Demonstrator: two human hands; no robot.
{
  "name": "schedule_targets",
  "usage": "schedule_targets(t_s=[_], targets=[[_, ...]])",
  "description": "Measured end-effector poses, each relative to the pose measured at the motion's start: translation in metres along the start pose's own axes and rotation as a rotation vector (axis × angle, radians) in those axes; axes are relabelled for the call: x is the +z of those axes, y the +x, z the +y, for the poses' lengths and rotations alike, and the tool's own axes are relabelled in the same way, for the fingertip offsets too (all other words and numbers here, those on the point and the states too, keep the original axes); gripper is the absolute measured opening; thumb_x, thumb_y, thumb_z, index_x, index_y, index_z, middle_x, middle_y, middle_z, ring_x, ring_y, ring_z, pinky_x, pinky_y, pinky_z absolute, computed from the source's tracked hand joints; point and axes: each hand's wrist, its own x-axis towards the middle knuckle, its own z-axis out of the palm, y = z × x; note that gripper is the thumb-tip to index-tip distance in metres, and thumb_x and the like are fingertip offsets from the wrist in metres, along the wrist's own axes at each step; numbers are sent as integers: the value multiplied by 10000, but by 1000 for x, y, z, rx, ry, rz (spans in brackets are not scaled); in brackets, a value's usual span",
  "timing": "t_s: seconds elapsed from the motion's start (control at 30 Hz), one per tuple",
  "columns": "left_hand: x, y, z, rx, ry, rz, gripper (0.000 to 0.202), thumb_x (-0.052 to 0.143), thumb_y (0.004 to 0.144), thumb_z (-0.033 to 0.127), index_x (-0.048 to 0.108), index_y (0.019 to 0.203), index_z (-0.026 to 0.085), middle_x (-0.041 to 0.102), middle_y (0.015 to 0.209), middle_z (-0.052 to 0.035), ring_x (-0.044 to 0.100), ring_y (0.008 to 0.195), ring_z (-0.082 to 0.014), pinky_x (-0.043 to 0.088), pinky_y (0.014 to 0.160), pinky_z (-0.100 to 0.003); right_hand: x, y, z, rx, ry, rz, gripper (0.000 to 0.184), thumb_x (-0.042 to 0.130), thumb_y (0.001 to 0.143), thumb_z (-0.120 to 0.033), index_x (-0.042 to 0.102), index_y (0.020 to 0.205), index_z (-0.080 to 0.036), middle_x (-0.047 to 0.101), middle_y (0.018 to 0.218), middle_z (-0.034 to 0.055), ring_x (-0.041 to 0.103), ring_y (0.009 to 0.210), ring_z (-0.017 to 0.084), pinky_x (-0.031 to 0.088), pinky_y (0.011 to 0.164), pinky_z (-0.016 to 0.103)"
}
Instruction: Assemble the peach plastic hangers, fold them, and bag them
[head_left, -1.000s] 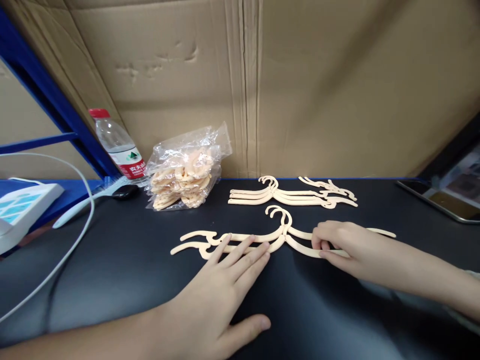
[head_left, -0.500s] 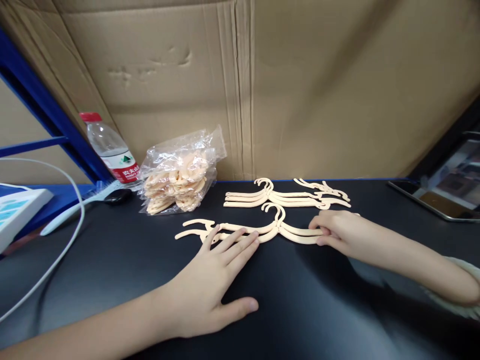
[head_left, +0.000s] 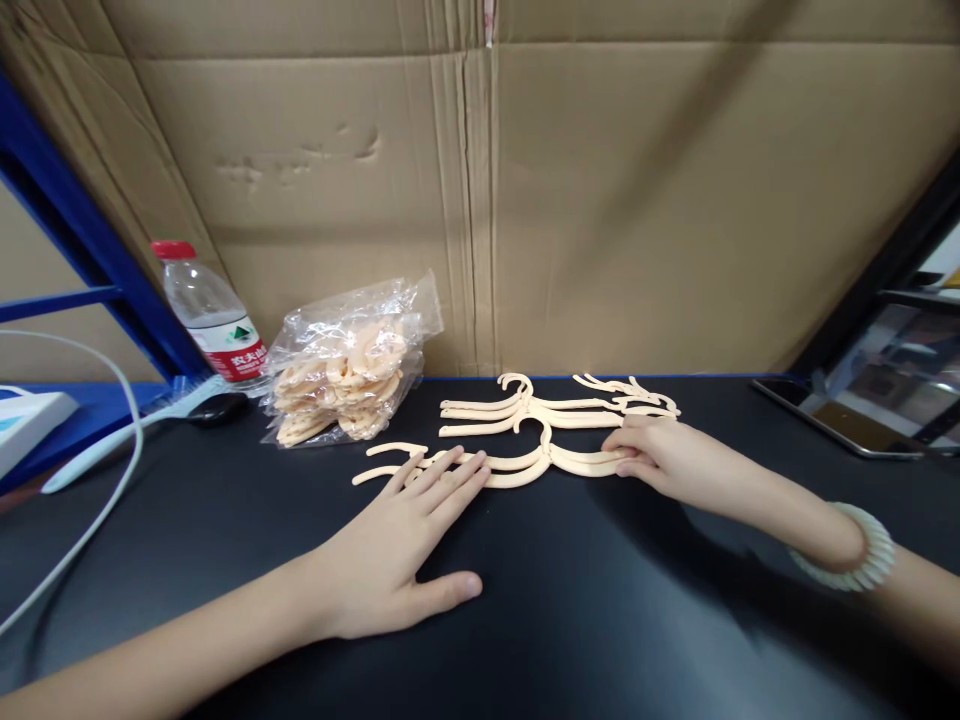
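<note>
Two cream folding hangers (head_left: pixel 517 478) lie nearly on top of one another on the black table, their hooks pointing away from me. My left hand (head_left: pixel 409 540) rests over their left arms, fingers stretched out and thumb apart. At the opposite end, my right hand (head_left: pixel 656 455) pinches the tips of the right arms between thumb and fingers. Just behind them lies a group of similar cream hangers (head_left: pixel 487 412), with curved end pieces (head_left: pixel 637 392) to their right.
A clear plastic bag (head_left: pixel 352 370) of cream parts stands at the back left. Beside it are a red-capped bottle (head_left: pixel 217 320), a black mouse-like object (head_left: pixel 219 408) and a white cable (head_left: pixel 124 500). At the right lies a dark tablet-like device (head_left: pixel 847 425). Cardboard (head_left: pixel 637 200) walls the back.
The two hangers' hooks and right arms have come closer together, with my right hand still pinching their ends. My left hand stays spread on the left arms. The view has shifted slightly.
</note>
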Motion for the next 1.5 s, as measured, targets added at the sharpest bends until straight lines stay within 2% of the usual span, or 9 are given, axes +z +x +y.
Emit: schedule_targets(t_s=[0.3,0.53,0.63,0.73,0.83,0.9,1.1,1.3,1.5], targets=[[10,-7,18,-96,96,150,693,425,943,567,221,1524,251,283,1570,-64,279,1429,-328,239,1133,-565,-1,-4,-7,31,10,-13,134,535,854,-154,666,846,-179,686,822,57,612,740,213,419,652,298],[13,-6,16,-88,98,160,687,436,950,541,203,1526,248,272,1576,-62,273,1433,-318,236,1134,-573,-2,-3,2,-30,102,26,166,533,826,-224,690,852,-177,669,715,39,582,621,179,403,567,274],[13,-7,17,-72,97,214,679,464,957,477,187,1528,236,269,1580,-76,249,1443,-311,205,1147,-581,-12,-1,12,13,192,215,248,510,845,-327,704,884,-177,673,694,39,581,592,179,423,557,279],[10,-8,20,84,56,249,617,502,951,355,260,1506,236,340,1556,-66,274,1438,-275,219,1173,-507,-21,2,28,165,272,601,268,515,841,-378,705,870,-191,691,718,44,601,614,188,442,582,292],[4,-8,23,328,-1,158,550,518,934,267,366,1461,223,438,1503,-63,357,1401,-260,295,1163,-427,-22,6,48,313,287,916,226,520,829,-333,705,852,-204,671,676,42,593,602,189,441,580,295],[1,-7,24,412,-27,96,505,504,934,224,418,1431,210,512,1446,-75,428,1357,-267,335,1145,-424,-17,9,62,362,269,967,221,514,826,-312,703,851,-200,664,665,47,597,608,194,450,591,298],[-2,-4,24,420,-119,100,466,490,930,176,467,1395,197,607,1340,-103,509,1282,-275,433,1077,-416,-8,13,90,358,177,717,247,485,814,-273,708,839,-168,686,693,69,616,633,210,458,599,306],[-2,-5,24,417,-113,99,469,488,929,178,463,1396,207,607,1340,-100,514,1276,-274,431,1076,-423,-14,10,96,81,163,283,256,484,678,-168,736,675,-209,689,730,14,597,617,159,448,590,262],[-1,-6,24,413,-88,93,454,476,937,177,466,1390,192,589,1364,-98,499,1289,-272,419,1083,-418,-10,10,101,-4,70,206,279,428,601,-107,692,615,-195,639,708,21,568,629,159,431,632,269]])
